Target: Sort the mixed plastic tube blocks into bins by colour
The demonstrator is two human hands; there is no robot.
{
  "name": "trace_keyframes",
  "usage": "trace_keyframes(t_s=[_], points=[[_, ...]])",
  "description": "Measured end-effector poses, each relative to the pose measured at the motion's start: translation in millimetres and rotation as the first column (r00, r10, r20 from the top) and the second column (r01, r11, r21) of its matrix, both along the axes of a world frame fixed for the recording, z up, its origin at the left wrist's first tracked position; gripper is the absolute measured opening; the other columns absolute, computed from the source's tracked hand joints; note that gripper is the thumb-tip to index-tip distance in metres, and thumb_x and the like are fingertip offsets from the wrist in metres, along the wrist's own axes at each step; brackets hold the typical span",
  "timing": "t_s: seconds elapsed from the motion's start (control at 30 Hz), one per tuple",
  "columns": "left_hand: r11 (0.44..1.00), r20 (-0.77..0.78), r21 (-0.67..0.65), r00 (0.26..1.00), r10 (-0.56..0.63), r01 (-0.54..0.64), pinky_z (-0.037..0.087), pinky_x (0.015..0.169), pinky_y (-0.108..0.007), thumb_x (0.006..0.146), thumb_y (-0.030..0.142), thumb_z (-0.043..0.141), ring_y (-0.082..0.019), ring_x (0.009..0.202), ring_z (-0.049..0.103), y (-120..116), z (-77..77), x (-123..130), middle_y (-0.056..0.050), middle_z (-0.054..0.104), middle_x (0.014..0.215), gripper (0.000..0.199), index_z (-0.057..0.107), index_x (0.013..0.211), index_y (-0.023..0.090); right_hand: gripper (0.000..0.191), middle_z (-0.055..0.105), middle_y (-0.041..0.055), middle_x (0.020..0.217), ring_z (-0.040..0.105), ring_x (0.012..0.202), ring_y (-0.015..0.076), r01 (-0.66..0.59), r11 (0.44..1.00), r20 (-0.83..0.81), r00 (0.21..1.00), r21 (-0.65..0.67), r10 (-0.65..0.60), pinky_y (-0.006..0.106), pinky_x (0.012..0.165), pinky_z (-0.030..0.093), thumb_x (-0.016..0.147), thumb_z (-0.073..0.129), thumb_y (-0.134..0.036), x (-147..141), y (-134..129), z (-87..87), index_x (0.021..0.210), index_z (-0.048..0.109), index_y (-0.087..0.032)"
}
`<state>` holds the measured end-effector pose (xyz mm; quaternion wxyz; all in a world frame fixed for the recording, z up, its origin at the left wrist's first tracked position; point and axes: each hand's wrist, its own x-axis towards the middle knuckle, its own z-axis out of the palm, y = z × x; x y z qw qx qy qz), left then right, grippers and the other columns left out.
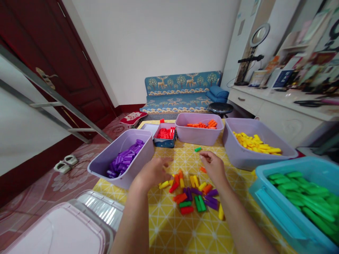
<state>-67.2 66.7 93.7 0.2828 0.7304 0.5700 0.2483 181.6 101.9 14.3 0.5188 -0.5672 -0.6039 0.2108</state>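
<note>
Several small coloured pieces lie loose on the yellow tablecloth [169,229], among them a green pair [200,203], a purple pair [211,202] and a red piece [186,210]. Above the pile's left edge, near a yellow piece [164,184], my left hand [156,171] has its fingers apart and holds nothing visible. To the right, my right hand [212,165] has thumb and fingers brought together; whatever may be between them is too small to make out. Just beyond its fingertips sits a lone green piece [198,149]. An orange piece [203,169] lies beside that hand.
Around the table stand bins of purple [96,165], orange [197,135] and yellow pieces [238,155], a teal bin [275,208] of green ones, and a tin [164,143] of red ones. Stacked lids [60,233] sit at the lower left.
</note>
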Motion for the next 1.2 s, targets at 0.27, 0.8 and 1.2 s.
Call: trace_keyframes(t_s=[0.27,0.8,1.2], points=[[0.983,-0.4,-0.164,0.905,-0.147,0.087,0.048,0.071,-0.035,0.033,0.016,0.086,-0.031,0.082,0.065,4.5,-27.0,37.9,-0.009,0.07,0.086,0.06,0.073,0.091,0.023,0.037,0.065,0.0038,0.077,0.059,0.064,0.0178,0.041,0.94,0.414,0.903,-0.339,0.11,0.028,0.058,0.041,0.06,0.078,-0.042,53.8,-3.8,-4.5,0.09,0.068,-0.023],[0.999,0.379,-0.03,0.925,-0.031,0.046,0.052,0.075,-0.03,0.07,0.008,0.058,-0.019,0.083,0.065,27.9,-82.4,70.0,-0.009,0.07,0.1,0.036,0.07,0.102,0.016,0.065,0.069,-0.0019,0.079,0.063,0.068,0.0155,-0.349,0.878,0.229,0.872,-0.327,0.432,0.021,0.059,0.04,0.057,0.064,-0.007,-20.3,-17.8,-3.9,0.118,0.055,-0.027],[0.975,0.698,-0.219,0.705,0.124,0.046,0.047,0.05,-0.022,0.069,0.051,0.073,-0.014,0.06,0.061,33.2,-81.6,55.2,-0.008,0.071,0.083,0.054,0.068,0.106,0.012,0.068,0.071,0.0031,0.086,0.063,0.069,0.017,-0.213,0.926,0.321,0.894,-0.312,0.314,0.025,0.061,0.042,0.056,0.062,-0.008,-13.5,-17.1,17.9,0.122,0.058,-0.023]])
